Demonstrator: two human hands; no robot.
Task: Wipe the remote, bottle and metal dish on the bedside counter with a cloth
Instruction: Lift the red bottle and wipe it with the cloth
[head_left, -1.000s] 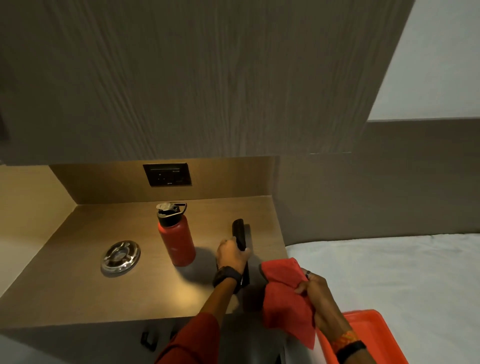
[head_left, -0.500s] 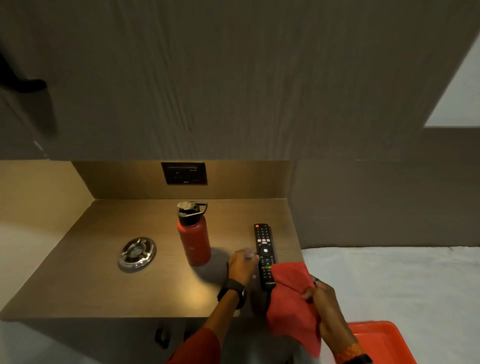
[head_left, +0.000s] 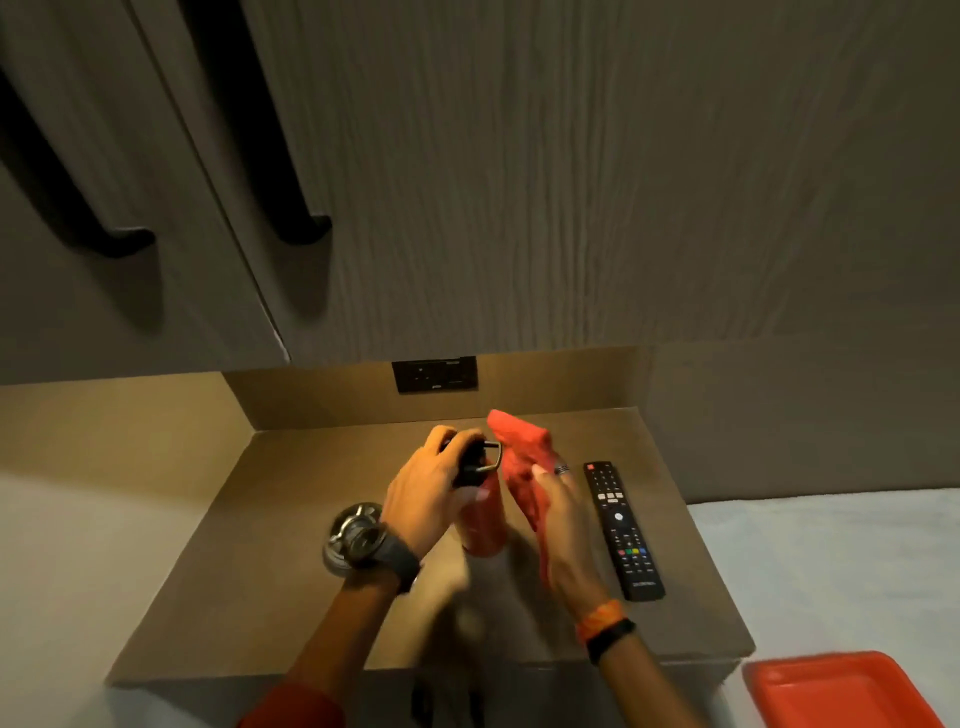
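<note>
- Left hand (head_left: 434, 493): grip wrapped over the black cap and upper body of the red metal bottle (head_left: 484, 525), fingers closed on it. Dark watch on that wrist, red sleeve lower down.
- Bottle stands upright on the brown wood-grain table (head_left: 270, 597), roughly mid-table. Metal carry loop on the cap sticks out toward the right.
- Right hand (head_left: 563, 514): grip pinched on a red cloth (head_left: 522, 467), which is bunched and pressed against the right side of the bottle, near the cap and shoulder. A tail of the cloth hangs down along the palm. Ring on one finger, orange band and black band on the wrist.
- Long black remote control (head_left: 621, 530) lies flat on the table, buttons up, just right of the right hand, not touched by either hand.
- Round shiny metal dish (head_left: 350, 535) sits on the table left of the bottle, partly hidden behind the left wrist. Untouched.
- Black socket panel (head_left: 435, 374) on the back wall above the table.
- Red plastic tray (head_left: 831, 691) at bottom right, on the white bed (head_left: 857, 571) beside the table.
- Grey cabinet doors with black handles (head_left: 306, 228) above.
</note>
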